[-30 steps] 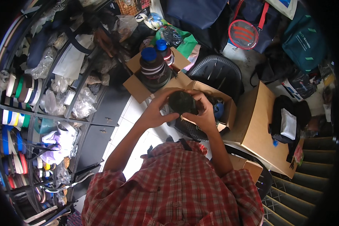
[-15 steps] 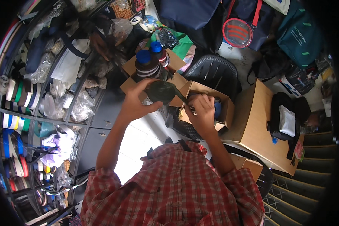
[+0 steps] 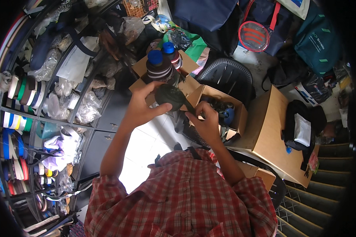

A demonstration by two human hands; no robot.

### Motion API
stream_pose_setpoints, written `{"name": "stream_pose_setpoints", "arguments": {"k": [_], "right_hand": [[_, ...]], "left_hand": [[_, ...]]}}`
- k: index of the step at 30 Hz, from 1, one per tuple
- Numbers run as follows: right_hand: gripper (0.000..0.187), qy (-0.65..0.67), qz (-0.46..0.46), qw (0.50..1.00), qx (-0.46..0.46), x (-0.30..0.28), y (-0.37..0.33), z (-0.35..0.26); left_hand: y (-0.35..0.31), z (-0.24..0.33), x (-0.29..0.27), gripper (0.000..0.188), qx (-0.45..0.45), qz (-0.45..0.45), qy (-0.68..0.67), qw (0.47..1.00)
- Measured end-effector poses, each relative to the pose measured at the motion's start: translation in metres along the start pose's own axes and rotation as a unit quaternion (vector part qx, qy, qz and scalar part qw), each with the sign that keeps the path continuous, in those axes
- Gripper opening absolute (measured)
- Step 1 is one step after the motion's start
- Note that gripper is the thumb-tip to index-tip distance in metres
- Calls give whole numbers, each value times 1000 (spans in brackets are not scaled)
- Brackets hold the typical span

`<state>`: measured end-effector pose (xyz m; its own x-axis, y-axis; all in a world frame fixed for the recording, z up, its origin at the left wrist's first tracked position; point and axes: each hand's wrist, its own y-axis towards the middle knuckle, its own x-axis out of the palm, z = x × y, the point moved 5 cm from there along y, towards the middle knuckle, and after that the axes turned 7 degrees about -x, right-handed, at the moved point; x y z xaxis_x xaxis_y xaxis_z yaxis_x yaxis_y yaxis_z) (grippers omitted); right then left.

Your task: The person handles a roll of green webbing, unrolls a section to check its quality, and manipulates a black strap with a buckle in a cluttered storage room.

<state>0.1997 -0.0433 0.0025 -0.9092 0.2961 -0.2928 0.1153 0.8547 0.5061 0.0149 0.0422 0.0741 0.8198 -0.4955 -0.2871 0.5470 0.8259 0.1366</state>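
My left hand [image 3: 142, 110] is wrapped around a dark green-black roll of strap [image 3: 169, 98], thumb at its near side and fingers over its far side. From the roll's right side a short loose length runs to my right hand [image 3: 206, 124], which pinches the end between thumb and fingers. The roll is held in the air. Just beyond my right hand is an open cardboard box [image 3: 241, 120] with a blue roll [image 3: 228, 116] and tangled dark straps inside. Behind the strap roll, another open carton [image 3: 190, 61] holds striped rolls topped with blue [image 3: 159, 70].
A black chair [image 3: 229, 73] stands behind the open box. To the right is a large cardboard box [image 3: 265, 130], with a black bag [image 3: 298, 122] on it. Shelves at the left hold several strap rolls [image 3: 21, 93] and plastic-wrapped bundles [image 3: 87, 110]. Bags [image 3: 201, 14] hang at the back.
My right hand has moved slightly down and left, nearer the roll, still pinching the strap; more of the box's contents shows. The left hand still grips the roll. The view has shifted slightly.
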Motion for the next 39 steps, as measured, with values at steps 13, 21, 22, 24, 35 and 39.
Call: {"name": "stream_pose_setpoints", "arguments": {"k": [13,21,22,24,35,39], "right_hand": [[31,-115,-56,991,-34,-12,8,0],[24,49,-113,991,-49,-5,8,-6],[24,48,-113,991,-48,-3,7,-6],[24,51,-70,996,-26,-2,5,-5],[27,-8,5,1000,-21,-2,-2,-17],[24,-6,28,999,-33,2,-2,-18]], "left_hand": [[-6,-7,8,48,-35,28,54,998],[-3,3,15,51,-43,42,172,983],[-2,5,18,51,-25,41,195,980],[-3,5,23,50,27,61,215,974],[-12,-3,33,56,87,97,259,957],[-15,-11,41,59,80,135,226,961]]}}
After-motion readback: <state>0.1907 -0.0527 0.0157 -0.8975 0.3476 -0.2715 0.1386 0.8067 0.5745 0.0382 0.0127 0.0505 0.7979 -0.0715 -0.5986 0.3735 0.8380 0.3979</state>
